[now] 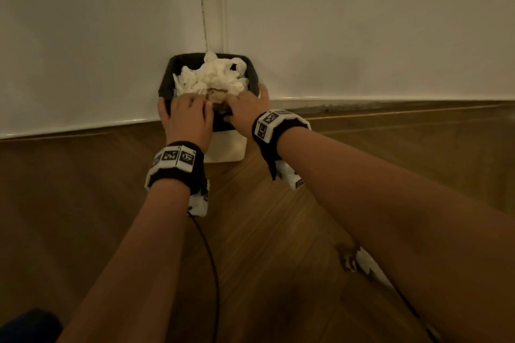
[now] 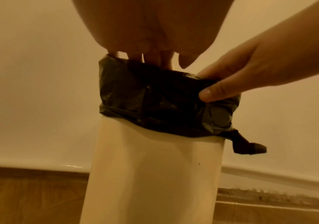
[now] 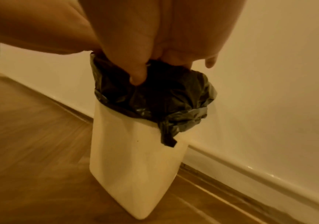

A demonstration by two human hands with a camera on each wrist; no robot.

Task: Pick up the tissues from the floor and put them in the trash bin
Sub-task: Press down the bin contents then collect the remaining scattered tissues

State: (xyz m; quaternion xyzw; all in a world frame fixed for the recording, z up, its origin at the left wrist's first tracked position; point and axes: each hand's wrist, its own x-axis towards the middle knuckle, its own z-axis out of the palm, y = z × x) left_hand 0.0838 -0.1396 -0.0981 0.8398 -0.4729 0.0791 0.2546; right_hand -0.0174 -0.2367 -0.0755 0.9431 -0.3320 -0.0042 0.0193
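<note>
Both hands are at the mouth of the trash bin [image 1: 227, 147], a white, tall container lined with a black bag [image 2: 155, 97] folded over its rim; the bin stands on the wooden floor [image 1: 83, 203] in a corner where two white walls [image 1: 362, 22] meet.

Left hand [image 1: 186, 120]: grip laid over the near-left part of the rim, thumb outside on the bag's left edge, fingers reaching over the rim toward the contents. From the left wrist view the fingertips [image 2: 166, 60] dip behind the bag's edge; whether they pinch anything cannot be told.

Right hand [image 1: 246, 106]: grip on the near-right rim. The left wrist view shows its thumb [image 2: 218, 92] pressed on the outside of the bag with the fingers over the rim, so the bag edge is pinched between them. The right wrist view agrees.

Tissues [image 1: 211, 78]: a white crumpled heap inside the bin, just beyond both grips, filling the opening and rising above the rim. A further white scrap [image 1: 367, 262] lies on the floor below the right forearm; its nature is unclear.

Both wrists carry black bands with patterned markers [image 1: 178, 159].
</note>
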